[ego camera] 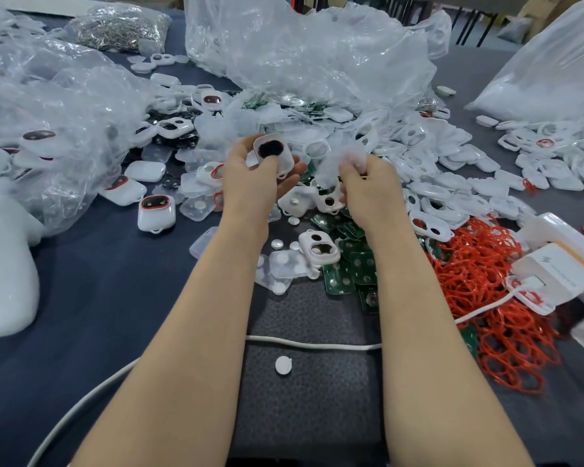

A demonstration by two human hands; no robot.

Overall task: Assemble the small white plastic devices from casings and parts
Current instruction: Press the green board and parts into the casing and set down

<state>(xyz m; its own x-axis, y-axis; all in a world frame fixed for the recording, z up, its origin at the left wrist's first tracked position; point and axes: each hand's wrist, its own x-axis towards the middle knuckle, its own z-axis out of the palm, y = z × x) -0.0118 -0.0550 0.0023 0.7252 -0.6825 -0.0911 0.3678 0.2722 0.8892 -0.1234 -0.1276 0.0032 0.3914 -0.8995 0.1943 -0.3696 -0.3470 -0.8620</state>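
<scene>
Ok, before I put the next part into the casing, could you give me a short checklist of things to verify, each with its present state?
1. Hold on the white casing: ok, the left grip curls round it, dark opening toward the camera.
2. Next part ready in the right grip: cannot tell, it pinches a white piece too blurred to identify.
3. Supply of green circuit boards: ok, piled just below the hands.
4. Supply of red rings: ok, heaped on the right.
5. Stray parts gathered: not ok, one white disc lies alone on the dark mat.
</scene>
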